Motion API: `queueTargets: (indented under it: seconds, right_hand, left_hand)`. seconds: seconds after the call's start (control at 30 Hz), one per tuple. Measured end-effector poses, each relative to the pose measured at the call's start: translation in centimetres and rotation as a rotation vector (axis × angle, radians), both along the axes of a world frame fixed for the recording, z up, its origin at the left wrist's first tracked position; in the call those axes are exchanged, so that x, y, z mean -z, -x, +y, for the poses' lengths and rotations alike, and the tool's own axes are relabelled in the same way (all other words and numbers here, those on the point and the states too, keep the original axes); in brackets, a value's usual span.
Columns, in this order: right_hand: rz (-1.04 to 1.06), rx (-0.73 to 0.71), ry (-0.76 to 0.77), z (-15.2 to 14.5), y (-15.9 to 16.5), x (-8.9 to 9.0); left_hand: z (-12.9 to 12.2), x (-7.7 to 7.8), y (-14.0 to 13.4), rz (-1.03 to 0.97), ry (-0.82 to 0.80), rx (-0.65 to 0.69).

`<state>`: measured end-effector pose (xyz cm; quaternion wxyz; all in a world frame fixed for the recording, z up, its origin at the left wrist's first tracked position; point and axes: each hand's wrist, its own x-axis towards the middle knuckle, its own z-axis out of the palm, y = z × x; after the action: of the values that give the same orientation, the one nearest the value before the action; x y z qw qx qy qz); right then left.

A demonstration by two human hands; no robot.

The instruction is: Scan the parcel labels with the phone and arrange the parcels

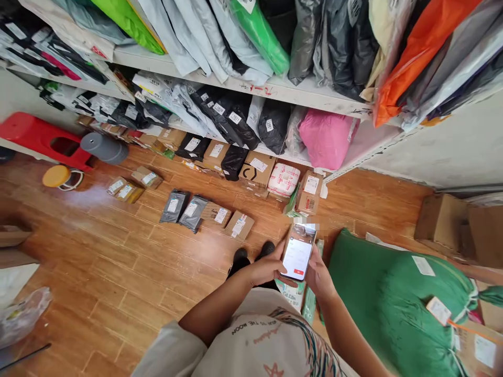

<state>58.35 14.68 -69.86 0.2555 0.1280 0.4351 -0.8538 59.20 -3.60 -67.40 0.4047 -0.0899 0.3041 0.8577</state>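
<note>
Left of the bulging green fabric sack (381, 298), the person's left hand (270, 269) and right hand (319, 273) grip a rectangular, white-screened smartphone (297, 254) at its sides. Steady 2-handed support, thumbs off its small red screen button (298, 272), would serve well.

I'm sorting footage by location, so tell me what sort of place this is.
Probably a parcel pickup or sorting room: shelves packed with bagged parcels, many labelled; labelled cardboard boxes set out on the floor; and a large green sack bearing tags.
</note>
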Motion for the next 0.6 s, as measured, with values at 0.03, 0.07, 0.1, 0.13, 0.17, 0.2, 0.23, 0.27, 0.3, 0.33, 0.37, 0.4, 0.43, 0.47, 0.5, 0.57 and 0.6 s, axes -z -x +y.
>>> queueTargets:
  seconds: [0.03, 0.07, 0.1, 0.13, 0.17, 0.2, 0.23, 0.27, 0.3, 0.33, 0.37, 0.4, 0.43, 0.47, 0.5, 0.57, 0.6]
  right_hand:
    - [-0.003, 0.003, 0.010, -1.2, -0.5, 0.1]
    - [-0.010, 0.011, 0.018, -2.5, -1.3, 0.3]
    - [-0.022, 0.024, 0.024, -3.8, -2.1, 0.5]
    - [-0.038, 0.041, 0.029, -5.1, -3.1, 0.8]
    - [-0.057, 0.061, 0.031, -6.5, -4.2, 1.3]
    - [-0.079, 0.084, 0.032, -7.9, -5.4, 1.8]
    - [-0.099, 0.109, 0.030, -9.3, -6.8, 2.6]
    - [-0.118, 0.134, 0.028, -10.9, -8.2, 3.5]
    - [-0.137, 0.158, 0.028, -12.6, -9.7, 4.5]
    - [-0.156, 0.179, 0.027, -14.4, -11.3, 5.8]
    - [-0.177, 0.207, 0.026, -16.3, -13.0, 7.3]
    - [-0.199, 0.240, 0.028, -18.4, -14.6, 8.9]
    - [-0.220, 0.277, 0.028, -20.7, -16.2, 10.8]
    - [-0.243, 0.333, 0.030, -23.0, -17.5, 12.9]
    - [-0.262, 0.377, 0.036, -25.4, -18.7, 15.2]
    - [-0.309, 0.418, 0.035, -30.1, -20.4, 20.2]
    - [-0.331, 0.414, 0.032, -32.2, -20.9, 23.0]
  left_hand:
    - [-1.3, -0.1, -0.4, 0.007, 0.011, 0.000]
    - [-2.7, -0.2, -0.9, 0.015, 0.026, 0.015]
    - [-4.3, -0.3, -1.4, 0.028, 0.053, 0.048]
    - [-5.9, -0.3, -1.9, 0.048, 0.096, 0.100]
    - [-7.7, -0.2, -2.6, 0.080, 0.150, 0.162]
    - [-9.6, 0.3, -3.4, 0.120, 0.207, 0.221]
    - [-11.6, 1.0, -4.3, 0.162, 0.264, 0.265]
    - [-13.7, 2.2, -5.3, 0.194, 0.320, 0.281]
    - [-16.0, 3.8, -6.6, 0.202, 0.374, 0.272]
    - [-18.4, 5.8, -7.9, 0.161, 0.439, 0.242]
    - [-20.9, 8.1, -9.3, 0.081, 0.519, 0.204]
    - [-23.7, 10.6, -10.7, -0.025, 0.606, 0.175]
    - [-26.7, 13.3, -12.1, -0.164, 0.710, 0.155]
    - [-29.8, 15.9, -13.5, -0.252, 0.789, 0.155]
    - [-33.1, 18.3, -14.8, -0.310, 0.854, 0.147]
    - [-39.7, 22.9, -17.2, -0.377, 0.986, 0.097]
    - [-42.8, 25.0, -18.4, -0.405, 1.045, 0.069]
